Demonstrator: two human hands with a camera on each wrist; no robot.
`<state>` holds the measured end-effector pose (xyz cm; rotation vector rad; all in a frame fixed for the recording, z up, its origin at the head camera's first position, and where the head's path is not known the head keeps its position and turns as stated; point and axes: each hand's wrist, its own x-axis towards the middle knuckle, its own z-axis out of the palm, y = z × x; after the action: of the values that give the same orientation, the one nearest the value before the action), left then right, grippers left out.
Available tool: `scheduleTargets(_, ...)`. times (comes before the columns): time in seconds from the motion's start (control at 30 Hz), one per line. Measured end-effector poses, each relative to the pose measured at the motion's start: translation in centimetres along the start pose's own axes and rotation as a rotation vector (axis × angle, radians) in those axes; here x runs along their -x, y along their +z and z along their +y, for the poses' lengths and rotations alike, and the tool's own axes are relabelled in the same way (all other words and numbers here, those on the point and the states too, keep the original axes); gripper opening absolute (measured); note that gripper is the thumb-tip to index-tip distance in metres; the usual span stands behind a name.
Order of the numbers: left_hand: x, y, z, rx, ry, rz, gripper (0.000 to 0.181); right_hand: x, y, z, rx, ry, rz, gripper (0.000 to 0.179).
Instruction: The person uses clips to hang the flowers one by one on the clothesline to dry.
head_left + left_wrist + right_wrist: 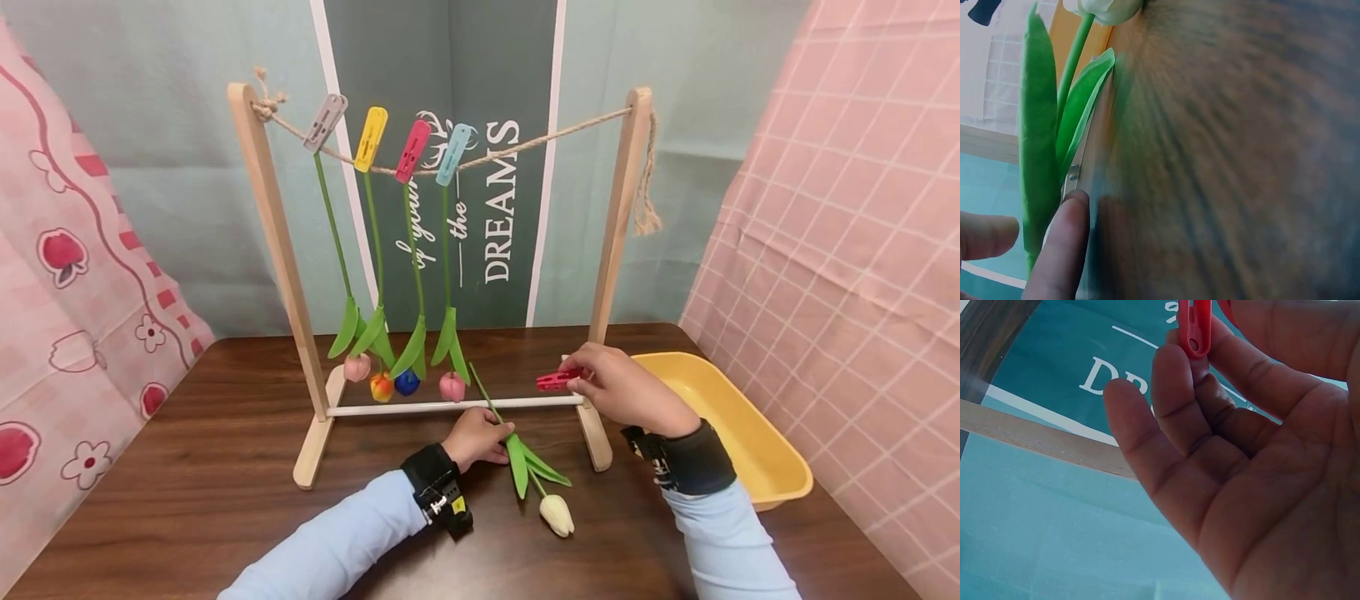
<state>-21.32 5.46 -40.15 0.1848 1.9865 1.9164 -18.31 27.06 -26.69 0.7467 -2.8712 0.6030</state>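
My left hand (477,437) pinches the stem of an artificial white tulip (556,515) between thumb and fingers, just above the table. The tulip slants, bloom toward me and bare stem end toward the rope frame; its green leaves (1038,137) fill part of the left wrist view. Near the frame's right post, my right hand (626,390) holds a red clothespin (555,381) between thumb and fingers, its free end pointing left. In the right wrist view, part of that red clothespin (1195,331) shows at the fingertips.
A rope (555,136) runs between two wooden posts (621,217). Grey, yellow, red and blue clothespins (453,155) hold several tulips upside down on its left half. A white crossbar (420,408) joins the feet. A yellow basin (757,442) stands at right, behind my right wrist.
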Motion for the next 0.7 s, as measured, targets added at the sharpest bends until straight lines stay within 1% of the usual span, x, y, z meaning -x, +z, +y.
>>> scheduleTargets(0.2,0.0,0.1,0.0,-0.011,0.011,0.003,0.013,0.1,0.0,0.0,0.005,-0.006,0.004,0.017)
scheduleTargets(0.3,0.1,0.1,0.2,-0.012,0.015,0.005,0.009,0.0,0.0,-0.1,0.003,-0.008,0.004,0.017)
scheduleTargets(0.4,0.4,0.1,0.5,-0.012,0.034,0.002,0.004,0.1,-0.1,-0.1,0.006,-0.011,0.012,0.017)
scheduleTargets(0.57,0.9,0.2,1.2,-0.018,0.105,-0.015,0.011,0.2,-0.2,-0.1,0.029,-0.035,0.053,0.018)
scheduleTargets(0.7,1.4,0.1,1.8,-0.018,0.177,-0.054,0.017,0.4,-0.2,-0.1,0.035,-0.052,0.082,0.018)
